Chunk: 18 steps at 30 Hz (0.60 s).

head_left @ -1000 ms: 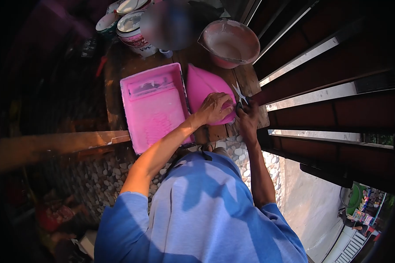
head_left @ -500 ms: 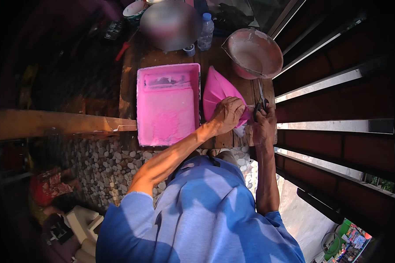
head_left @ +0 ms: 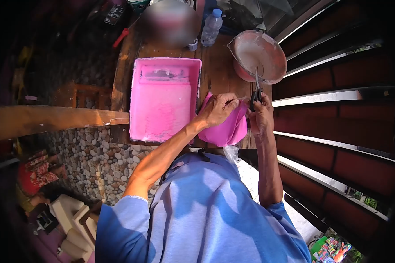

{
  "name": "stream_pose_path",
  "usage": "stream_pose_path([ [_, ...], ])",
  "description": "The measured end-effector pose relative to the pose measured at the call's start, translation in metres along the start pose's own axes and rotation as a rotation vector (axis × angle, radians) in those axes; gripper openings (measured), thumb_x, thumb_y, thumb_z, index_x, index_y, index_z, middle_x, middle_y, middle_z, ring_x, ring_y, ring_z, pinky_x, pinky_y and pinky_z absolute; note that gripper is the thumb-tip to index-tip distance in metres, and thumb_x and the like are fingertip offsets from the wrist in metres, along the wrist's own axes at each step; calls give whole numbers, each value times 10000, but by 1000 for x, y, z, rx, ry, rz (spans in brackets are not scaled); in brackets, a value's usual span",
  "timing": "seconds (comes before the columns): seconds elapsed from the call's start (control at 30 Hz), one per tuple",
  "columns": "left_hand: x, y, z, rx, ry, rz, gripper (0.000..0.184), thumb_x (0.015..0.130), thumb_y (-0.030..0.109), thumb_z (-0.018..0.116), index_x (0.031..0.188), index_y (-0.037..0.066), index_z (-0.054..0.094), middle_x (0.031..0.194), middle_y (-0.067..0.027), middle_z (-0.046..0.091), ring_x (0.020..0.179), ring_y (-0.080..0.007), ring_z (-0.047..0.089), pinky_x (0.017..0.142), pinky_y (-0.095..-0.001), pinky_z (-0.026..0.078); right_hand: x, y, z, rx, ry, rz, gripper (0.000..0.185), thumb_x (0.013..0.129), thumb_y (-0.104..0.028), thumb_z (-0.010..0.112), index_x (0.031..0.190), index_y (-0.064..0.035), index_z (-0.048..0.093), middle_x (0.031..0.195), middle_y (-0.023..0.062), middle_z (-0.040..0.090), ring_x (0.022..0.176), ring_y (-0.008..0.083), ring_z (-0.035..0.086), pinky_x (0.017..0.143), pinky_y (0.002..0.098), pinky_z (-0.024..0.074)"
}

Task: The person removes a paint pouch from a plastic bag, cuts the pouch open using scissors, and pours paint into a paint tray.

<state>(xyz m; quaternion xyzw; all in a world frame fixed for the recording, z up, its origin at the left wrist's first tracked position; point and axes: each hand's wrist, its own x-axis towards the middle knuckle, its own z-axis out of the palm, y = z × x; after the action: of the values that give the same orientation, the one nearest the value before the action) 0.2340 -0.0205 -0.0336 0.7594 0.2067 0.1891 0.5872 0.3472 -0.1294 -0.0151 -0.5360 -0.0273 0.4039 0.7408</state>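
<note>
My left hand (head_left: 220,109) is closed on the gathered upper end of a plastic bag of pink paint (head_left: 227,129). The bag's full part lies near the table's front edge, with a clear plastic tail hanging toward my body. In my right hand (head_left: 263,117) is a pair of black-handled scissors (head_left: 254,100), blades pointing away from me toward the bucket. Both hands are close together, and the scissors are just right of the bag's gathered end. To the left of the bag lies a pink-coated paint tray (head_left: 166,107) with a ridged bottom.
A paint-stained bucket (head_left: 259,57) stands at the back right of the wooden table (head_left: 217,72). Behind the tray are a water bottle (head_left: 211,28), a small cup (head_left: 193,44) and a blurred round shape. Dark slats (head_left: 333,109) run along the right. Another person's red patterned clothing shows at lower left.
The bag has turned: its pointed far end has come down and its bulging part now faces my body. My left hand has shifted slightly left and away from me, still gripping it.
</note>
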Motion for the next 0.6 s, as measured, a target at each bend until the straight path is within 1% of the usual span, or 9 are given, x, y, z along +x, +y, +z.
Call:
stream_pose_path([
  [0.07,-5,-7,6,4,-56,-35,197,910,193,542,843,12,579,708,-69,557,720,-137,538,705,-293,434,3,-1,-10,-67,-37,-41,288,808,51,583,1038,-79,468,841,61,636,770,147,647,691,278,524],
  [0.1,-5,-14,8,2,-58,-43,197,910,193,542,843,12,579,708,-69,557,720,-137,538,705,-293,434,0,-3,-10,-66,-33,-35,288,808,51,583,1038,-79,468,841,61,636,770,147,647,691,278,524],
  [0.17,4,-30,17,-218,-188,-35,183,923,201,534,929,24,581,830,-1,584,816,-93,522,770,-275,426,-4,-13,-13,5,-63,-16,284,814,93,532,1048,-47,450,864,73,625,760,147,644,683,245,511],
  [0.2,5,-34,21,-219,-184,-24,183,923,201,534,929,24,581,830,-1,584,816,-93,522,770,-275,426,-3,-15,-18,1,-69,-24,284,814,93,532,1048,-47,450,864,73,625,760,147,644,683,245,511],
  [0.27,5,-41,24,-525,-371,-101,203,931,217,534,1002,29,564,943,43,567,885,-63,499,806,-257,423,-3,-14,-25,-79,-112,-24,280,817,93,530,1047,-46,452,860,79,624,748,140,645,644,234,504],
  [0.3,3,-39,23,-536,-425,-98,254,931,216,557,1111,37,541,1022,35,563,936,-50,486,826,-247,417,-6,-17,-21,-56,-64,-17,282,815,98,526,1049,-43,454,843,75,622,722,129,642,586,218,479],
  [0.43,-4,-40,33,-494,-436,-127,250,932,196,573,1122,33,574,994,42,587,925,-39,492,833,-241,419,-4,-15,-39,-105,-120,-5,281,816,97,528,1048,-44,454,826,62,619,711,123,642,544,203,456],
  [0.5,-2,-50,37,-396,-517,-119,221,934,172,577,1094,23,611,926,48,606,873,-30,500,809,-235,423,-5,-15,-42,-78,-118,-1,273,820,94,528,1043,-46,455,808,51,618,697,115,638,520,184,442],
  [0.6,-10,-54,47,-426,-422,-95,192,939,168,567,1032,15,636,854,68,592,826,-21,494,776,-223,421,-3,-9,-52,-124,-115,1,274,824,94,523,1044,-51,449,811,48,620,703,108,638,505,175,433],
])
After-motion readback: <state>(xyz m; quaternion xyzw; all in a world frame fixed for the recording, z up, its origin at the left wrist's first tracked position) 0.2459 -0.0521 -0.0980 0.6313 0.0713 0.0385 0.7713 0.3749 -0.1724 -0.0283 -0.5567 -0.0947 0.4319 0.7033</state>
